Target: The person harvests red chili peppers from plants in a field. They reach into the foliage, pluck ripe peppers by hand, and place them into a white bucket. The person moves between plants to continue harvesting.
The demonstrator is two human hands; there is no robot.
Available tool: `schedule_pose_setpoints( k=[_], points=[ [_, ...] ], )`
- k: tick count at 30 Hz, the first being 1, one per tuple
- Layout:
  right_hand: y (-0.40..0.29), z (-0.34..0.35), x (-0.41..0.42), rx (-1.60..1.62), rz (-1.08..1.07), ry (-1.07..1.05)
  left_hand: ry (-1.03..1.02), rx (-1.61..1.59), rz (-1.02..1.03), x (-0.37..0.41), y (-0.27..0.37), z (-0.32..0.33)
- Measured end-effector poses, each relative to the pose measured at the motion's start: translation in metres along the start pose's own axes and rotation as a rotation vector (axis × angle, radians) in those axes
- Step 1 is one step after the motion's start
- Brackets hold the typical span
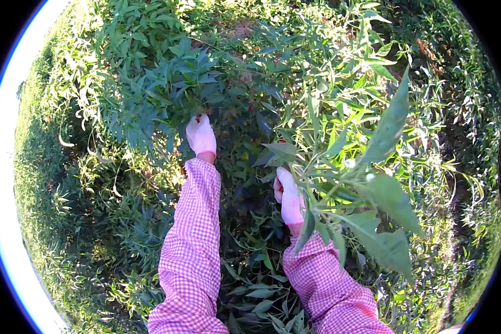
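Observation:
In a white knitted glove, my left hand point(201, 134) reaches into the leaves of a chili pepper plant point(188, 79). Its fingers are closed on a small red pepper point(199, 119), partly hidden by the glove. Lower and to the right, my gloved right hand point(291, 199) is curled around red peppers point(280, 184), of which only bits show between the fingers. Leaves of a tall pepper branch point(317, 196) pass in front of the right hand and wrist. Both arms wear pink checked sleeves.
Dense pepper plants surround both arms. Large leaves point(388, 196) of the near branch stand close to the camera at the right. A few red peppers point(251, 109) show in the shade between the plants. Patches of dry soil point(242, 29) appear farther ahead.

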State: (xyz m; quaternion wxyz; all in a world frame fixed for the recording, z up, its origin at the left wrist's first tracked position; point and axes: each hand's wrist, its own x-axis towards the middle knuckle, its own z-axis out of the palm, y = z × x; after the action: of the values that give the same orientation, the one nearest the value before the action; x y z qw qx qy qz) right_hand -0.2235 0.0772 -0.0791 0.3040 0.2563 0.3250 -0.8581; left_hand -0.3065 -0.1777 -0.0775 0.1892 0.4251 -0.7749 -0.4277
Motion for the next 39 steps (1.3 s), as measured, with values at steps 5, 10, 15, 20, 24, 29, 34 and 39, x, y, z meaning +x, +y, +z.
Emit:
schedule_pose_setpoints(
  k=[5,10,15,20,24,29,34,39],
  points=[
    [-0.001,0.022,-0.017,-0.813,-0.678,-0.003,-0.066,0.114,0.109,0.05,-0.064,-0.001],
    [-0.024,0.087,-0.054,-1.559,-1.007,-0.222,-0.331,-0.223,-0.096,0.042,-0.061,0.029],
    [-0.024,0.177,-0.029,-2.171,-1.217,-0.236,-0.067,-0.804,0.434,0.01,-0.123,0.064],
    [-0.055,0.175,-0.001,-1.867,-1.024,-0.174,-0.458,-0.717,0.221,0.003,-0.092,0.074],
    [-0.07,0.144,0.007,-1.371,-0.985,0.062,-0.467,-1.025,-0.216,-0.007,-0.052,0.042],
    [-0.077,0.126,-0.001,-1.049,-0.488,0.065,-0.471,-1.4,-0.25,-0.037,-0.08,0.016],
    [-0.066,0.128,0.004,-1.029,-0.468,-0.04,-0.362,-1.16,0.005,-0.049,-0.073,-0.001],
    [-0.047,0.13,0.035,-1.418,-0.902,-0.037,-0.517,-0.853,0.08,-0.051,-0.038,-0.009]
  ],
)
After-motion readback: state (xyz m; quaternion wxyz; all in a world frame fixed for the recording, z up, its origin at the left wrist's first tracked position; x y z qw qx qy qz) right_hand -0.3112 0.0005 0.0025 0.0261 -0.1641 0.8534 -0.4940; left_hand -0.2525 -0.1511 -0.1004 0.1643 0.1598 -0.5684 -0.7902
